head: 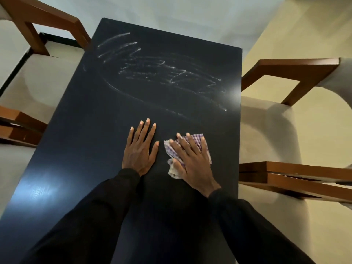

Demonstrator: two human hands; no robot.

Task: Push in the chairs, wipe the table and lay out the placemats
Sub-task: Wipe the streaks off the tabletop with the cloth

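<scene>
A dark table (91, 119) fills the middle of the head view, with white wipe streaks (162, 71) across its far half. My left hand (140, 149) lies flat on the tabletop with straight, spread fingers. Just to its right, my right hand (192, 161) presses a purple-and-white checked cloth (198, 141) flat against the table, fingers straight over it. Wooden chairs with pale cushions stand at both long sides: one at the far left (49, 21), one at the near left (21, 126), one at the far right (297, 73) and one at the near right (297, 176).
Pale floor (304, 25) shows beyond the table's far end and to the right. A dark skirting strip (57, 38) runs along the wall at the far left. Light glares on the table's near left part (38, 187). No placemats are in view.
</scene>
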